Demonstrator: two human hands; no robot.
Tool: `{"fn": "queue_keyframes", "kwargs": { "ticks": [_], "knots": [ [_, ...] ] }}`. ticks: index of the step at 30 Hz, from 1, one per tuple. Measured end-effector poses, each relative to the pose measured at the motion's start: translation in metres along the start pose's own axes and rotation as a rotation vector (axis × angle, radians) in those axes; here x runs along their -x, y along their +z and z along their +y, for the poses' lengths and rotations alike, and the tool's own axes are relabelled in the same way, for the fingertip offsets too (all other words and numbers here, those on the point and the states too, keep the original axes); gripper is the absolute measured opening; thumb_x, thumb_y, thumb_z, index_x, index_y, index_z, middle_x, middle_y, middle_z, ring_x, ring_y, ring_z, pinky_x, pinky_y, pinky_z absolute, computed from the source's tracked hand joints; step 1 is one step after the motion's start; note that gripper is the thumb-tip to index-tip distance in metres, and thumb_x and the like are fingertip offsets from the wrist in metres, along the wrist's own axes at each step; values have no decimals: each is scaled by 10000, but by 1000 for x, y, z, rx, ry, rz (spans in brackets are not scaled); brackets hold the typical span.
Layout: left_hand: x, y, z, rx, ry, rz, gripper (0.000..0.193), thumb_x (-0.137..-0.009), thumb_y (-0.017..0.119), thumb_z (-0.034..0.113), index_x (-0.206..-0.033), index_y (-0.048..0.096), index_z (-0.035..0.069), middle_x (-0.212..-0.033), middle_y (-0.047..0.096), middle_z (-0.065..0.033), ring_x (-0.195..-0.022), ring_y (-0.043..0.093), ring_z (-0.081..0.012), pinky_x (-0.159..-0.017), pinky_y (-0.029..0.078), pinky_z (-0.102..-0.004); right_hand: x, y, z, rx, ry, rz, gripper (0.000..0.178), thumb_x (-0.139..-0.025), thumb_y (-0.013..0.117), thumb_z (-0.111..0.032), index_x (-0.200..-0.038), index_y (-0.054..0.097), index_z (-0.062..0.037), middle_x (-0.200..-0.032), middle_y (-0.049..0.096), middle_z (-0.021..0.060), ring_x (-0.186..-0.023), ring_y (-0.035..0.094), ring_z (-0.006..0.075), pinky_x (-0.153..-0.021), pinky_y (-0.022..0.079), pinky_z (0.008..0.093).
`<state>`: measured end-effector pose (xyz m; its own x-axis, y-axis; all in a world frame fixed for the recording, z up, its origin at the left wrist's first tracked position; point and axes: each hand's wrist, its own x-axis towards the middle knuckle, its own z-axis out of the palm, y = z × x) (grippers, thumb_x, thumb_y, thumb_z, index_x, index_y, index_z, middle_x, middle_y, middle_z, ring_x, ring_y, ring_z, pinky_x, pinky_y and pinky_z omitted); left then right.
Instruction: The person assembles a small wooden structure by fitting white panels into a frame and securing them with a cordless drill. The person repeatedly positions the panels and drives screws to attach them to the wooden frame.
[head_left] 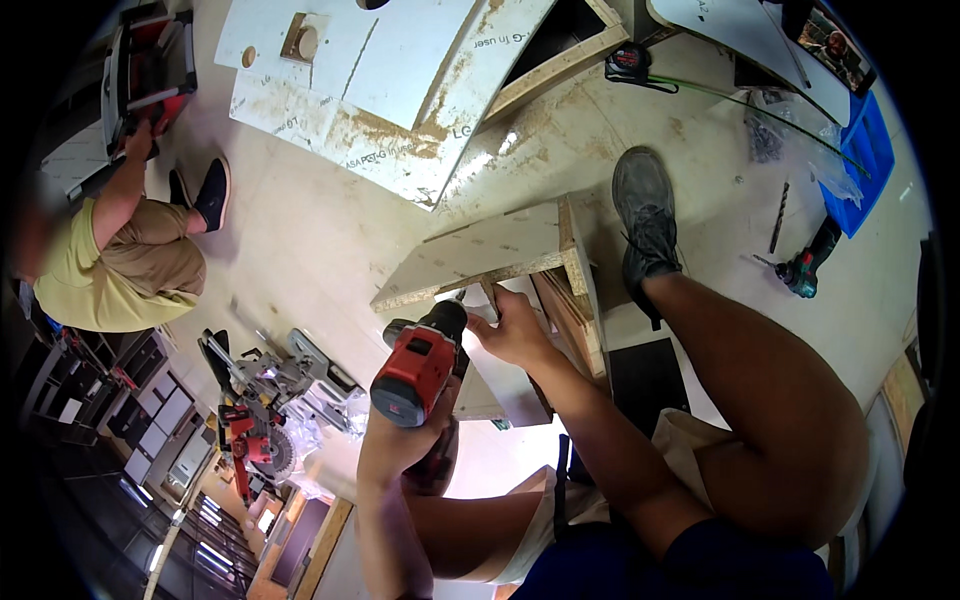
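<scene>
A red and black cordless drill [412, 372] is gripped in my left hand [405, 435], whose fingers wrap its handle. Its chuck points away from me, with the tip close to the inner edge of a small box of particle boards [480, 245]. My right hand [515, 332] reaches into the box's open side. Thumb and fingers close on a narrow board piece [490, 291] beside the drill's tip. The box stands on the floor between my legs, its raw chipboard edges showing. Whether the bit touches the wood I cannot tell.
Large dusty white panels [350, 100] lie ahead. A tape measure [628, 63], a blue crate [868, 160], a loose drill bit [779, 217] and a second drill [803, 268] lie to the right. A mitre saw [265, 445] stands left; another person [120, 250] crouches far left.
</scene>
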<state>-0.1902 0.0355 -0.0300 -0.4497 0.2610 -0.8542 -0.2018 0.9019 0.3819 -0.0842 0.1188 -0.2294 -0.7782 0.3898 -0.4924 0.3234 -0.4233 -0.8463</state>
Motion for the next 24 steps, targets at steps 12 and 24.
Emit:
{"fn": "queue_keyframes", "kwargs": {
  "ticks": [12,24],
  "knots": [
    [16,7,8,-20,-10,134,222,-875,651,15,-1096,639,1,-931,706,-106,-819,694,-196,-741,547,-315,8,11,-24,-21,78,-18,309,-859,745,-169,-1090,648,13,-850,706,209,-777,691,348,-733,522,402],
    [18,-2,-8,37,63,221,180,-901,611,13,-1068,678,11,-776,646,-17,-602,577,-72,-569,469,-231,0,13,2,30,29,128,334,-829,783,-172,-1052,662,46,-724,656,194,-580,581,265,-591,472,376]
  ]
}}
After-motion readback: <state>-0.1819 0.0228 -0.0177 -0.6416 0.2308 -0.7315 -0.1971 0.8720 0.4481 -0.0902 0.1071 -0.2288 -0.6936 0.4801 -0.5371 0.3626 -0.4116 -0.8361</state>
